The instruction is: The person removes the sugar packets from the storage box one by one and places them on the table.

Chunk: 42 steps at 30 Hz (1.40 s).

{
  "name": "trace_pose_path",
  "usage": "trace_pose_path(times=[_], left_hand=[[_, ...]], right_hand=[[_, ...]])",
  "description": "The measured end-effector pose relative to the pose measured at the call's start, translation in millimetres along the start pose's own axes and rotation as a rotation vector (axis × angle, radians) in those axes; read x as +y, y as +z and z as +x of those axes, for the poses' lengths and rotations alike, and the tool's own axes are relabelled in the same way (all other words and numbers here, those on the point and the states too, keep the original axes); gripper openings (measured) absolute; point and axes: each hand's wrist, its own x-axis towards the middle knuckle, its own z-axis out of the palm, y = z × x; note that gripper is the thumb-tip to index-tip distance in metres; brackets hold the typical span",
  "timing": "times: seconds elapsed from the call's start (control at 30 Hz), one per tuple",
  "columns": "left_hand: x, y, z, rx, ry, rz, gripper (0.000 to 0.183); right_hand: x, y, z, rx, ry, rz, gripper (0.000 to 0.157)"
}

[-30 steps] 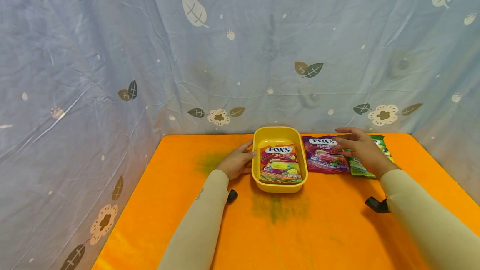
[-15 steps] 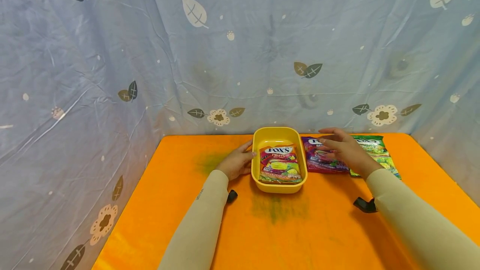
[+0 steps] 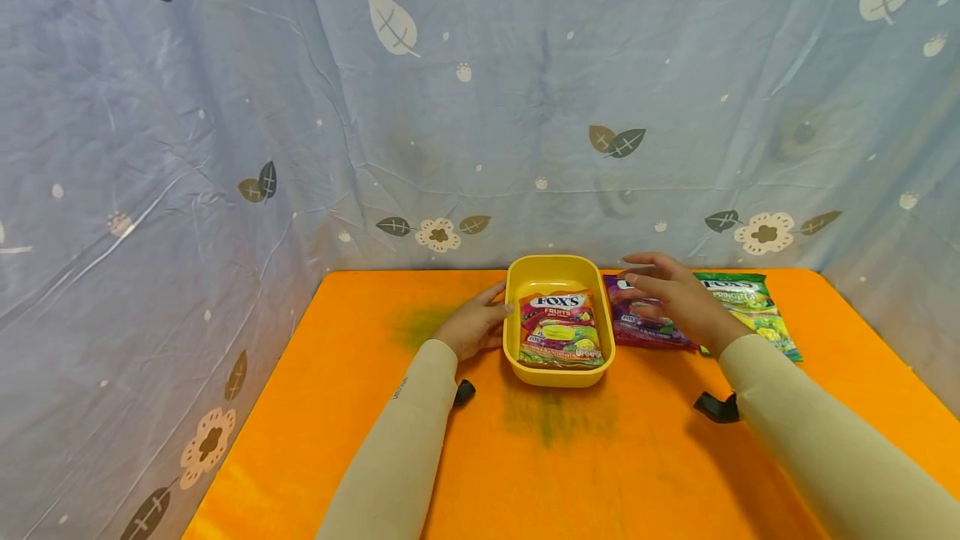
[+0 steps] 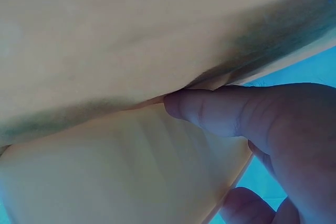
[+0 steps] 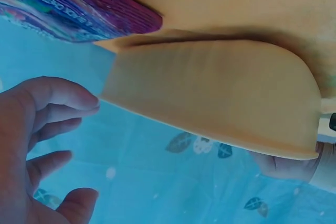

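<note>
In the head view a yellow plastic tub (image 3: 555,377) stands on the orange table, with a red Fox's Fruits candy bag (image 3: 558,332) lying inside it. My left hand (image 3: 471,327) rests against the tub's left side, one fingertip at the rim. The left wrist view shows a finger (image 4: 210,111) touching the tub's outer wall low down. My right hand (image 3: 678,298) hovers with spread, loosely bent fingers over a purple Fox's Berries candy bag (image 3: 652,336), partly covering it; it holds nothing. In the right wrist view the purple bag (image 5: 79,11) lies beside the tub (image 5: 210,93).
A green Fox's Spring Tea candy bag (image 3: 768,319) lies right of the purple one, partly behind my right hand. Patterned blue-grey curtains (image 3: 450,107) hang behind and beside the orange table (image 3: 600,473).
My right hand has moved left, from over the green bag to over the purple bag, uncovering more of the green bag. The left hand and the tub stay in place.
</note>
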Motion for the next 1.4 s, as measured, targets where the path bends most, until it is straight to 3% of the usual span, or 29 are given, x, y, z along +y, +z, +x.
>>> trace_pose_path(times=[0.8, 1.17, 1.4], left_hand=[[2.0, 0.9, -2.4, -0.001, -0.007, -0.007, 0.059], [1.2, 0.5, -3.5, -0.014, -0.003, -0.017, 0.059], [-0.5, 0.0, -1.3, -0.022, 0.000, -0.013, 0.058]], right_hand=[[-10.6, 20.3, 8.6, -0.036, -0.014, 0.003, 0.050], [-13.1, 35.6, 10.5, -0.078, -0.029, 0.041, 0.059], [-14.6, 51.2, 12.4, -0.090, -0.002, 0.052, 0.051]])
